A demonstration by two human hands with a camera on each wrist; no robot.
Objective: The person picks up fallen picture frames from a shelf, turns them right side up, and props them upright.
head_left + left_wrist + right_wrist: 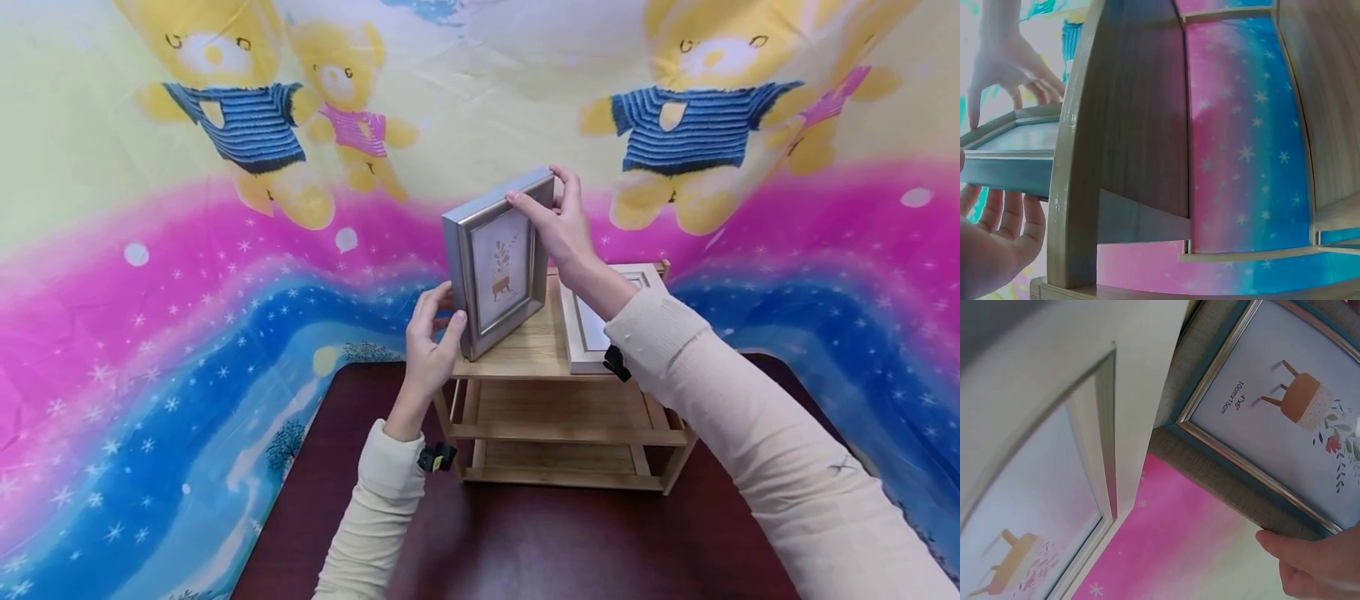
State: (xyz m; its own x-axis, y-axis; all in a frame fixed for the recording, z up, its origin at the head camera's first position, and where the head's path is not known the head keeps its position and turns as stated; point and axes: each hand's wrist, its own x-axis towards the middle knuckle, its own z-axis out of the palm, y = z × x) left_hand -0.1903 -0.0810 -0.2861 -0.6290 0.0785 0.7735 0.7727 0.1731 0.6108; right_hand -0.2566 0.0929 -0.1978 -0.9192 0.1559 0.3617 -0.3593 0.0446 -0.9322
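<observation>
A silver-grey picture frame [500, 267] stands tilted over the left part of a wooden rack's top board [517, 360]. Inside it is a print of a plant in a legged pot. My left hand [431, 342] grips its lower left edge, thumb in front and fingers around the side. At the upper right corner, my right hand [566, 225] pinches the frame between thumb and fingers. The left wrist view also has both hands on the frame [1010, 172]. A white picture frame [1138, 412] lies on the rack's right side, partly hidden by my right forearm.
Under the top board, the wooden rack has lower shelves [562, 412]. It stands on a dark red table [540, 533]. A cloth backdrop [465, 100] with printed bears hangs behind and around it. Black devices [437, 456] are strapped to both wrists.
</observation>
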